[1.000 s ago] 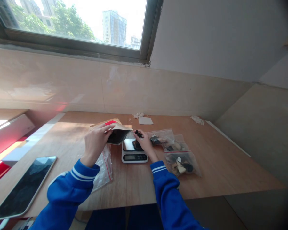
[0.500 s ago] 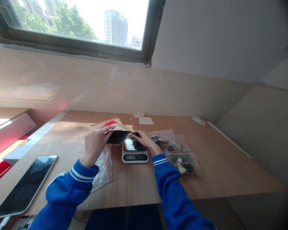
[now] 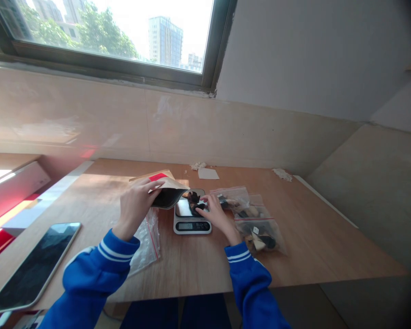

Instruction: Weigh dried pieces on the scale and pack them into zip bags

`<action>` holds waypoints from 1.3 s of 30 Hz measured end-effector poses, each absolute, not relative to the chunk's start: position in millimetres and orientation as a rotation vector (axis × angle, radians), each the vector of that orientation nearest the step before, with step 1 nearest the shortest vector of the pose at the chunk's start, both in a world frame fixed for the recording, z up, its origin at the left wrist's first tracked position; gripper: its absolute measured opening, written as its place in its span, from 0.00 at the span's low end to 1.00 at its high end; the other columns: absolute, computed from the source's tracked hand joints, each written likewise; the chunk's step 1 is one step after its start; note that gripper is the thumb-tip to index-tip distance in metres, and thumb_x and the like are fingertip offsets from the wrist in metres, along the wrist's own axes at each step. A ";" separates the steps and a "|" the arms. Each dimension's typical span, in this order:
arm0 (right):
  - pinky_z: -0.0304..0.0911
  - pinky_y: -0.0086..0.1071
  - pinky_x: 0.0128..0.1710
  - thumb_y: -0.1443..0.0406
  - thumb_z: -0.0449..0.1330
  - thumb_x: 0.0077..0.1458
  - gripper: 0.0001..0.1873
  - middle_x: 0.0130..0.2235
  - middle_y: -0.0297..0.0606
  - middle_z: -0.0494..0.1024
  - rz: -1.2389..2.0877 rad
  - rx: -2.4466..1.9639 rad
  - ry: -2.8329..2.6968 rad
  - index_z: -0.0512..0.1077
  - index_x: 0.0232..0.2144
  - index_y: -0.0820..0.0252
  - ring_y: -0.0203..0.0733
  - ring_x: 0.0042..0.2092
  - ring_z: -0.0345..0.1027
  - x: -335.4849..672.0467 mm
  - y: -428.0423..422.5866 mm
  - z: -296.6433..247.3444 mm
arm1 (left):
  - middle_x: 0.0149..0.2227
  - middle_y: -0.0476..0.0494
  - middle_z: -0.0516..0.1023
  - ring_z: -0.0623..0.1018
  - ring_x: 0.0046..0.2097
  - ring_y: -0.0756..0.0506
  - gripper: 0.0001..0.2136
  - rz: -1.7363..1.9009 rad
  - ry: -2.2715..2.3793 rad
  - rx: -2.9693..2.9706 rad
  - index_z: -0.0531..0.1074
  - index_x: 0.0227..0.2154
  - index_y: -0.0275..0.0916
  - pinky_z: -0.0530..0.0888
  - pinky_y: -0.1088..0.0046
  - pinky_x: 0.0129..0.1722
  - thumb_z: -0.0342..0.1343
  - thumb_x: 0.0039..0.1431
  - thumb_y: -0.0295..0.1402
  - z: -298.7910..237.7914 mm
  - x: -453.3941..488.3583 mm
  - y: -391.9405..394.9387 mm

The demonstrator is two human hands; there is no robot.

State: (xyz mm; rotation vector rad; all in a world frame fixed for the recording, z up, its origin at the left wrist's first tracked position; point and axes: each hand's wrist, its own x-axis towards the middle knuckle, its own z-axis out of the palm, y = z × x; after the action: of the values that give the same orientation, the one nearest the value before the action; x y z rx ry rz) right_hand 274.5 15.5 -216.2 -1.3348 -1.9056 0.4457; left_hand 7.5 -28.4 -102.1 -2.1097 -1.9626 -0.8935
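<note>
My left hand [image 3: 139,205] is closed on the upper edge of a pouch [image 3: 167,197] with a tan and red outside and a dark inside. The pouch is tilted, its mouth towards a small digital scale [image 3: 192,227]. Dark, irregular dried-looking pieces [image 3: 193,199] lie on the scale's shiny plate, close by the pouch mouth; their exact kind I cannot make out. At the right side of the plate is my right hand [image 3: 216,211], its thumb and fingers apart and close to the dark pieces. Nothing shows between those fingers.
Several clear zip bags [image 3: 265,235] with dark and pale pieces lie right of the scale. Another clear bag [image 3: 145,242] is under my left forearm. A large phone or tablet [image 3: 34,267] lies at the left. White paper [image 3: 208,173] lies behind the scale, near the wall.
My right hand has drawn back to the right and its fingers have opened, letting go of the dark pieces, which now rest on the scale plate. My left hand and the pouch stay nearly still.
</note>
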 end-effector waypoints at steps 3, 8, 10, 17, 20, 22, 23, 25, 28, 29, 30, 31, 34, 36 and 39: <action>0.63 0.37 0.40 0.63 0.59 0.51 0.09 0.38 0.39 0.74 0.578 -1.336 -1.844 0.69 0.36 0.59 0.43 0.39 0.67 277.2 12.0 -217.8 | 0.42 0.50 0.80 0.78 0.40 0.44 0.12 -0.874 -1.977 -2.123 0.77 0.44 0.51 0.60 0.74 0.25 0.52 0.61 0.40 -101.8 8.1 -29.4; 0.63 0.34 0.35 0.62 0.56 0.51 0.08 0.32 0.38 0.75 0.607 -1.399 -1.629 0.71 0.33 0.60 0.41 0.32 0.67 288.4 20.1 -215.0 | 0.43 0.50 0.80 0.78 0.41 0.45 0.12 -0.882 -1.968 -2.121 0.77 0.44 0.51 0.61 0.74 0.26 0.52 0.61 0.40 -101.8 7.6 -30.4; 0.63 0.35 0.35 0.63 0.56 0.49 0.08 0.32 0.39 0.76 0.550 -1.457 -1.560 0.71 0.32 0.60 0.42 0.32 0.67 291.3 24.6 -217.6 | 0.43 0.49 0.80 0.78 0.41 0.45 0.12 -0.879 -1.968 -2.122 0.78 0.44 0.51 0.61 0.74 0.26 0.51 0.61 0.40 -102.2 7.9 -30.2; 0.63 0.37 0.42 0.66 0.58 0.48 0.09 0.38 0.40 0.75 0.371 -1.535 -1.663 0.69 0.35 0.60 0.44 0.39 0.68 268.8 26.6 -228.5 | 0.43 0.50 0.80 0.78 0.40 0.45 0.13 -0.879 -1.966 -2.128 0.77 0.44 0.50 0.62 0.73 0.26 0.51 0.61 0.40 -104.0 9.0 -30.0; 0.60 0.40 0.47 0.64 0.57 0.53 0.11 0.43 0.44 0.72 0.162 -1.587 -1.741 0.70 0.40 0.60 0.48 0.46 0.65 250.1 23.6 -218.5 | 0.43 0.50 0.80 0.78 0.40 0.45 0.13 -0.888 -1.955 -2.118 0.78 0.43 0.50 0.62 0.73 0.26 0.51 0.61 0.40 -104.0 8.7 -30.6; 0.59 0.40 0.48 0.61 0.56 0.57 0.12 0.44 0.46 0.70 0.112 -1.598 -1.805 0.70 0.42 0.60 0.49 0.49 0.63 239.1 22.3 -207.8 | 0.43 0.49 0.80 0.78 0.40 0.45 0.12 -0.889 -1.948 -2.113 0.78 0.43 0.50 0.62 0.74 0.26 0.52 0.61 0.40 -103.9 8.4 -31.0; 0.58 0.41 0.49 0.58 0.55 0.59 0.14 0.45 0.46 0.70 0.104 -1.604 -1.843 0.70 0.43 0.61 0.49 0.49 0.63 234.4 21.9 -202.5 | 0.43 0.49 0.80 0.78 0.40 0.45 0.12 -0.887 -1.949 -2.112 0.78 0.43 0.50 0.61 0.74 0.26 0.52 0.61 0.40 -103.8 8.3 -31.1; 0.56 0.42 0.49 0.53 0.55 0.59 0.18 0.45 0.46 0.69 0.081 -1.624 -1.926 0.70 0.43 0.60 0.51 0.49 0.62 226.8 21.1 -193.7 | 0.42 0.50 0.80 0.78 0.40 0.45 0.12 -0.881 -1.953 -2.115 0.78 0.43 0.50 0.61 0.74 0.26 0.53 0.61 0.39 -103.8 7.9 -31.2; 0.55 0.42 0.49 0.53 0.58 0.57 0.16 0.45 0.44 0.69 0.048 -1.639 -2.038 0.71 0.40 0.58 0.51 0.49 0.61 218.4 20.0 -188.7 | 0.41 0.50 0.80 0.78 0.40 0.45 0.11 -0.886 -1.955 -2.115 0.78 0.43 0.51 0.60 0.74 0.25 0.53 0.61 0.39 -104.4 7.0 -31.2; 0.55 0.41 0.49 0.54 0.59 0.56 0.14 0.45 0.43 0.69 0.042 -1.645 -2.056 0.71 0.39 0.57 0.50 0.48 0.61 216.1 20.0 -189.1 | 0.41 0.50 0.80 0.78 0.39 0.45 0.11 -0.887 -1.955 -2.113 0.78 0.43 0.50 0.60 0.74 0.25 0.53 0.61 0.39 -104.7 6.7 -31.2; 0.55 0.41 0.48 0.56 0.60 0.56 0.12 0.44 0.43 0.69 0.040 -1.650 -2.066 0.71 0.37 0.57 0.50 0.48 0.61 214.1 20.4 -190.3 | 0.41 0.50 0.80 0.78 0.39 0.45 0.11 -0.886 -1.956 -2.113 0.78 0.43 0.50 0.60 0.74 0.25 0.53 0.60 0.39 -104.9 6.4 -31.2; 0.55 0.41 0.48 0.57 0.60 0.55 0.11 0.43 0.42 0.69 0.040 -1.654 -2.068 0.71 0.36 0.58 0.49 0.47 0.61 212.3 21.3 -191.9 | 0.41 0.49 0.80 0.78 0.39 0.45 0.11 -0.884 -1.955 -2.112 0.78 0.43 0.50 0.60 0.74 0.25 0.53 0.60 0.39 -105.1 6.1 -31.2; 0.55 0.41 0.47 0.59 0.60 0.56 0.09 0.42 0.42 0.69 0.050 -1.638 -2.061 0.71 0.33 0.58 0.49 0.47 0.62 208.3 25.4 -195.1 | 0.40 0.50 0.80 0.78 0.39 0.45 0.11 -0.876 -1.956 -2.111 0.78 0.43 0.50 0.60 0.74 0.26 0.53 0.60 0.39 -105.4 5.2 -31.5; 0.56 0.42 0.47 0.60 0.58 0.57 0.08 0.42 0.43 0.69 0.046 -1.597 -2.011 0.70 0.32 0.59 0.48 0.46 0.62 206.2 25.8 -193.1 | 0.41 0.51 0.80 0.78 0.39 0.45 0.11 -0.879 -1.961 -2.106 0.78 0.42 0.51 0.60 0.73 0.26 0.53 0.60 0.39 -105.4 4.7 -31.8; 0.60 0.39 0.44 0.63 0.51 0.61 0.08 0.40 0.42 0.69 0.004 -1.385 -1.772 0.68 0.35 0.59 0.45 0.43 0.63 199.8 13.4 -183.2 | 0.41 0.51 0.81 0.78 0.39 0.45 0.11 -0.898 -1.961 -2.097 0.78 0.42 0.51 0.61 0.73 0.26 0.53 0.60 0.39 -105.9 4.9 -31.7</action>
State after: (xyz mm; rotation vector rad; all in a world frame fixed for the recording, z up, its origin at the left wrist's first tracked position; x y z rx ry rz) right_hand 199.8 13.4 -183.2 -1.3851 -1.7717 0.0037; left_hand 4.9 -31.7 -105.9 -2.0967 -1.9611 -0.8984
